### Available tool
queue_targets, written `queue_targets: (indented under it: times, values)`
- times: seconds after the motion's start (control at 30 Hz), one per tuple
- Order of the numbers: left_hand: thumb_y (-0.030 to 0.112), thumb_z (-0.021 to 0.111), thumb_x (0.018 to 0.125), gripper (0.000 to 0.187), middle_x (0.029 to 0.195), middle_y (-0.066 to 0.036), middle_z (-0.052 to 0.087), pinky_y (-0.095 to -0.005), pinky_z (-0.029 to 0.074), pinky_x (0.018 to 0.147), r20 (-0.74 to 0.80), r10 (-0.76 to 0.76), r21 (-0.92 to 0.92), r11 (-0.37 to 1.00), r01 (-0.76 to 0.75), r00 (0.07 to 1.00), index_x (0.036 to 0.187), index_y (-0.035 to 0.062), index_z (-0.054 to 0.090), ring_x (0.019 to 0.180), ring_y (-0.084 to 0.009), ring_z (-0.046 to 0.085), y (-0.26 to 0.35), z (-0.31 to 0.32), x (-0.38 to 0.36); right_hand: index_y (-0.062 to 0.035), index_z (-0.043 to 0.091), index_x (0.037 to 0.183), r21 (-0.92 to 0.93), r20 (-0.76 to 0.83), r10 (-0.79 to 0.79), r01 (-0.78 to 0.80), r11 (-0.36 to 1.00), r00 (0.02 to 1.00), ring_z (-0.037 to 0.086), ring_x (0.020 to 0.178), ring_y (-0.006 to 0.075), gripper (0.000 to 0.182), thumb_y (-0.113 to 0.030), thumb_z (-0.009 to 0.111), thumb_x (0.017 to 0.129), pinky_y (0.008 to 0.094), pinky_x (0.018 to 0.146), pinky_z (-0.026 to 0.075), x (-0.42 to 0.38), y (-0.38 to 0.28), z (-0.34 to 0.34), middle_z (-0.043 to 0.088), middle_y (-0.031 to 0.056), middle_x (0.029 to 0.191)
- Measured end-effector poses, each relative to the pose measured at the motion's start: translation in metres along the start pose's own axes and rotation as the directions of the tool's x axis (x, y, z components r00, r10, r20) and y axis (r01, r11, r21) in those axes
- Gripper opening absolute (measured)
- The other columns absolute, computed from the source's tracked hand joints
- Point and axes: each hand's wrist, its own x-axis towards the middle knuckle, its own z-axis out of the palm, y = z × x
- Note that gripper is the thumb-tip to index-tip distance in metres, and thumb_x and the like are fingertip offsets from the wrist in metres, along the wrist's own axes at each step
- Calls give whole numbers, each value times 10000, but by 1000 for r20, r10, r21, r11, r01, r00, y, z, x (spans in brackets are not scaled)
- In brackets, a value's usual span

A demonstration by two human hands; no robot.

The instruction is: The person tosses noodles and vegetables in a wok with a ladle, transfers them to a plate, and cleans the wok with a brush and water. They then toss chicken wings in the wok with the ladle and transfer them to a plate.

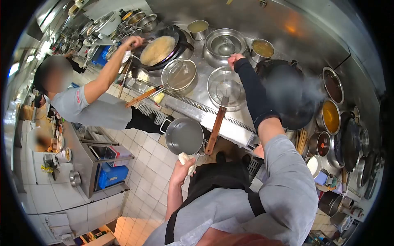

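Observation:
Fingers of my left hand (182,171) are wrapped round a bunched white cloth (186,160). Just beyond it is a grey two-handled pot (184,137), its near rim close to the cloth. My right hand (235,60) reaches out over the stove and is closed at the near rim of a steel basin (210,57). It appears to grip a ladle (224,46), whose rounded bowl lies inside the basin; the handle is mostly hidden. Below that hand, a wire strainer (225,87) rests over a round vessel, its wooden handle (216,131) pointing towards me.
A co-worker (94,102) at the left holds a wok (158,51) of pale, frothy food over a burner. Another strainer (179,74) lies between us. To my right are a dark steaming wok (285,94) and a pan of orange liquid (330,117). White tiles (154,158) cover the floor.

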Motion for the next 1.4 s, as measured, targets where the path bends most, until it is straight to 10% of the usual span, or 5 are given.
queue_targets:
  times: [0.8, 1.0, 1.17, 1.27, 1.4]
  values:
    - [209, 718, 943, 259, 867, -66, 661, -289, 518, 470, 230, -10, 83, 997, -9, 973, 1068, 4, 621, 627, -152, 639, 51, 40, 91, -11, 531, 960, -684, -320, -444, 121, 719, 837, 436, 466, 72, 207, -170, 662, 948, 270, 368, 314, -475, -7, -162, 507, -21, 665]
    - [246, 745, 928, 314, 838, -78, 666, -284, 504, 445, 225, 13, 101, 994, -36, 974, 1084, 6, 615, 578, -169, 653, 41, 51, 93, 13, 526, 1141, -846, 358, -884, -295, -443, 300, 684, 711, 450, 345, -155, 674, 878, 548, 637, 536, -422, 42, -183, 677, 249, 782]
    - [253, 741, 930, 323, 838, -78, 670, -280, 503, 444, 201, 13, 91, 995, -32, 980, 1092, 4, 616, 578, -163, 654, 44, 56, 86, -20, 556, 1223, -918, 310, -904, 338, -205, 294, 653, 644, 353, 387, -167, 700, 896, 467, 635, 548, -270, 70, -170, 668, 157, 888]
    - [248, 737, 932, 319, 840, -76, 671, -280, 504, 449, 149, 15, 39, 999, -21, 989, 1092, 1, 616, 574, -162, 650, 55, 58, 72, -49, 511, 939, -687, 53, -593, 461, 562, 803, 456, 410, 138, 119, -102, 616, 959, 346, 339, 354, -236, 71, -70, 469, 19, 605]
    - [241, 720, 939, 336, 900, -89, 683, -284, 499, 452, 52, 90, -27, 996, -89, 995, 1138, -4, 606, 621, -168, 661, 44, 43, 61, 68, 695, 876, -964, 265, -791, 170, -204, 551, 722, 780, 414, 287, -216, 697, 841, 476, 698, 584, -116, 61, -40, 724, 268, 849]
